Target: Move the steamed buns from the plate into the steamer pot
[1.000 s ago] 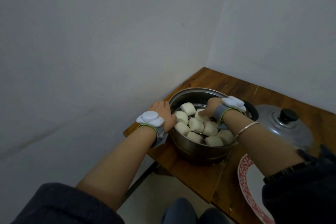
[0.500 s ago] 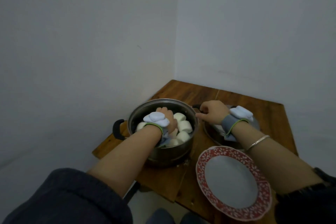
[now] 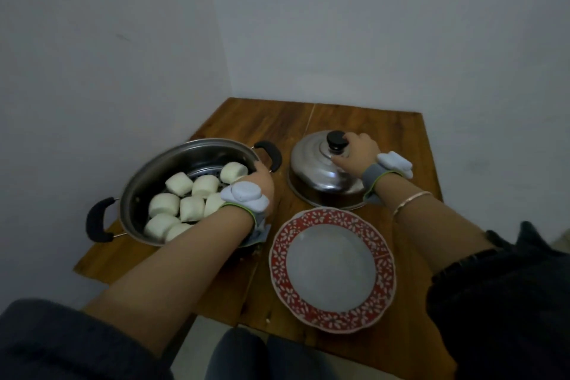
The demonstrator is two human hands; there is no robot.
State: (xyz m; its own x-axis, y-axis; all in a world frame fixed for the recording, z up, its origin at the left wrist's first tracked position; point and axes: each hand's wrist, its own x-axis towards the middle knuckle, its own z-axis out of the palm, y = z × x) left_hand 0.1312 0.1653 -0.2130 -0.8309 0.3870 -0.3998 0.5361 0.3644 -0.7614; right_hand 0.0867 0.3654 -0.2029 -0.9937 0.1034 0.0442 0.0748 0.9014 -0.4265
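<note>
Several white steamed buns point(image 3: 185, 200) lie on the rack inside the steel steamer pot point(image 3: 148, 176) at the left of the table. My left hand point(image 3: 262, 182) rests on the pot's right rim, its fingers curled over the edge. The red-patterned plate point(image 3: 331, 268) in front holds nothing. My right hand point(image 3: 357, 156) reaches to the steel lid point(image 3: 320, 176) lying on the table right of the pot, its fingers closed around the black knob point(image 3: 336, 140).
The wooden table point(image 3: 277, 123) stands in a corner, white walls behind and to the left. The pot has black handles at its left point(image 3: 95, 219) and right point(image 3: 271, 154). The table's front edge lies close to my knees.
My right hand left the pot and moved right to the lid's knob. My left hand shifted from the pot's left side, across the buns, to its right rim. The view swung right.
</note>
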